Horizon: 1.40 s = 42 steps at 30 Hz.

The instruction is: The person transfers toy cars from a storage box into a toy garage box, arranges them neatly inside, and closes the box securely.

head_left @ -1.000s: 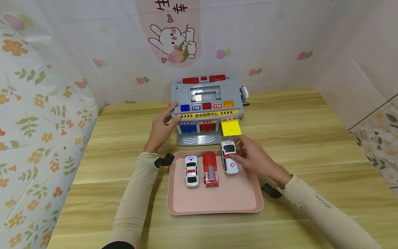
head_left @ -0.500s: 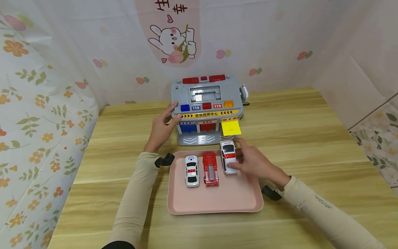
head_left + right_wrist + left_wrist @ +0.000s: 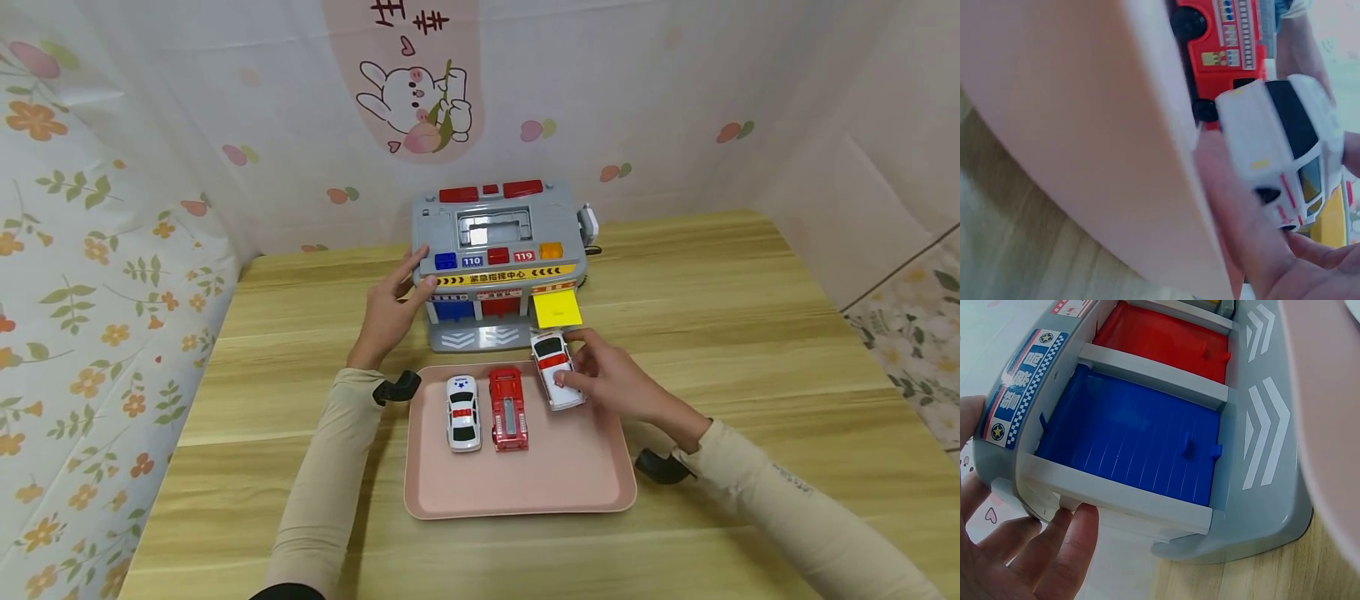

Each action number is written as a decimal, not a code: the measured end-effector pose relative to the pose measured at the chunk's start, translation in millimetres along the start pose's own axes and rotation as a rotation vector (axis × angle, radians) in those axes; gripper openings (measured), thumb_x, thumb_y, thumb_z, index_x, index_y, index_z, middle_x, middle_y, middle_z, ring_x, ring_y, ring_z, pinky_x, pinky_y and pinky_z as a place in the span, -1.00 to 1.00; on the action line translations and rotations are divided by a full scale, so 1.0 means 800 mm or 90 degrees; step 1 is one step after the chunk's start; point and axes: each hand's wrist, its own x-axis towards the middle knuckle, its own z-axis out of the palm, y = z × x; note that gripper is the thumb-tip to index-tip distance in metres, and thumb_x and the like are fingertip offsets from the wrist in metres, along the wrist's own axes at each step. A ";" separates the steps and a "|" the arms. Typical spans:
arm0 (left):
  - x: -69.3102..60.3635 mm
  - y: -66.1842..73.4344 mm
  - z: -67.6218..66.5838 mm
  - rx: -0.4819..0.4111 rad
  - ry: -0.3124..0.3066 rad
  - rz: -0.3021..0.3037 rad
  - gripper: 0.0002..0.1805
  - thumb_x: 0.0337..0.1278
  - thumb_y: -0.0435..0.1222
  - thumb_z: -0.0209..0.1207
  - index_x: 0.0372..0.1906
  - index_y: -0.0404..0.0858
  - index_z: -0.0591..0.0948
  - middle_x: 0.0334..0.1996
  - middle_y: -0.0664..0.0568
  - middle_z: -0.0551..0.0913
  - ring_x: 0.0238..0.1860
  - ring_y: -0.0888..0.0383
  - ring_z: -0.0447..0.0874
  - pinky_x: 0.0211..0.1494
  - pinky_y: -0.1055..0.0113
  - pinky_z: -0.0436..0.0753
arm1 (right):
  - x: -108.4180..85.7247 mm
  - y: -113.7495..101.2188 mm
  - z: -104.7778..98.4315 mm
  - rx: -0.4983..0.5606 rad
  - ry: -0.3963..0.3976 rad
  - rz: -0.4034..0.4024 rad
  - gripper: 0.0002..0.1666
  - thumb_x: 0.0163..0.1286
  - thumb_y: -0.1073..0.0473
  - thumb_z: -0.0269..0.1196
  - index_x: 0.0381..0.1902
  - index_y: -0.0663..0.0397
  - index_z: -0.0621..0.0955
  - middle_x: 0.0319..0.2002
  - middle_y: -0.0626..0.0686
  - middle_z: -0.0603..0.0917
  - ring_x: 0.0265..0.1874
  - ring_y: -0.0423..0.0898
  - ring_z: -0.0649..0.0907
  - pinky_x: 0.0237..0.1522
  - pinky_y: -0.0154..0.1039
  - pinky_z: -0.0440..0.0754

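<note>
A white toy ambulance [image 3: 557,379] with a red roof band is held in my right hand [image 3: 611,375], its nose pointing at the toy emergency station. In the right wrist view, fingers [image 3: 1241,206] lie along the side of the white ambulance [image 3: 1266,125]. My left hand [image 3: 393,304] touches the left end of the grey toy station [image 3: 438,225]. In the left wrist view its fingers [image 3: 1079,544] rest against the end beside the blue door [image 3: 1135,437]. A yellow door [image 3: 557,308] is raised at the station's right bay, just ahead of the ambulance.
A pink tray [image 3: 517,496] lies in front of the station. On it sit a white toy police car [image 3: 463,414] and a red toy fire truck [image 3: 508,410]. The station's red door [image 3: 500,307] is down. A patterned curtain [image 3: 637,83] hangs behind the wooden table [image 3: 712,333].
The ambulance has moved slightly forward toward the yellow door, its nose turned a little left, with my right hand on it. The left hand stays in place.
</note>
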 end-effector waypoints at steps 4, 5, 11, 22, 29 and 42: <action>-0.001 0.000 -0.001 -0.005 0.001 -0.001 -0.43 0.41 0.04 0.13 0.46 0.31 0.34 0.62 0.05 0.09 0.52 -0.15 0.30 0.45 -0.10 0.45 | -0.001 -0.002 -0.009 0.107 -0.039 0.060 -0.21 0.48 0.10 0.20 0.48 0.26 0.12 0.02 0.33 0.51 -0.19 -0.02 0.63 -0.25 -0.14 0.79; -0.001 0.000 -0.001 -0.004 0.002 0.001 -0.43 0.41 0.04 0.13 0.46 0.31 0.34 0.61 0.05 0.09 0.51 -0.16 0.31 0.45 -0.10 0.45 | -0.001 -0.003 -0.012 0.120 -0.043 0.073 -0.21 0.49 0.09 0.18 0.49 0.25 0.10 0.04 0.33 0.50 -0.17 -0.01 0.62 -0.20 -0.16 0.78; -0.001 0.000 -0.001 -0.003 0.007 0.016 -0.43 0.41 0.01 0.14 0.46 0.26 0.35 0.60 0.07 0.14 0.51 -0.12 0.31 0.48 -0.05 0.43 | 0.000 -0.005 -0.026 0.219 -0.084 0.112 -0.19 0.51 0.13 0.10 0.54 0.19 0.00 0.20 0.36 0.36 -0.01 0.05 0.61 -0.03 -0.08 0.78; -0.003 0.004 -0.003 -0.014 -0.002 0.002 -0.43 0.42 -0.01 0.13 0.47 0.25 0.34 0.60 0.10 0.11 0.50 -0.16 0.33 0.44 -0.08 0.47 | 0.010 -0.001 -0.041 0.340 -0.101 0.123 -0.19 0.48 0.26 0.02 0.54 0.23 -0.09 0.35 0.39 0.24 -0.02 -0.05 0.63 0.05 -0.05 0.75; -0.017 0.043 -0.007 -0.009 -0.015 -0.017 -0.41 0.47 -0.16 0.10 0.52 -0.01 0.32 0.60 -0.04 0.11 0.52 -0.18 0.27 0.49 -0.07 0.41 | 0.019 0.000 -0.047 0.352 -0.099 0.138 -0.20 0.50 0.25 0.02 0.53 0.24 -0.08 0.27 0.34 0.33 -0.13 -0.12 0.68 -0.12 -0.23 0.78; 0.002 0.002 0.001 -0.012 -0.009 -0.014 -0.41 0.45 -0.12 0.12 0.51 0.13 0.31 0.61 0.05 0.09 0.52 -0.16 0.29 0.47 -0.10 0.42 | 0.034 0.002 -0.065 0.283 -0.072 0.150 -0.25 0.51 0.17 0.07 0.50 0.27 0.04 0.04 0.13 0.57 -0.25 -0.16 0.71 -0.10 -0.21 0.78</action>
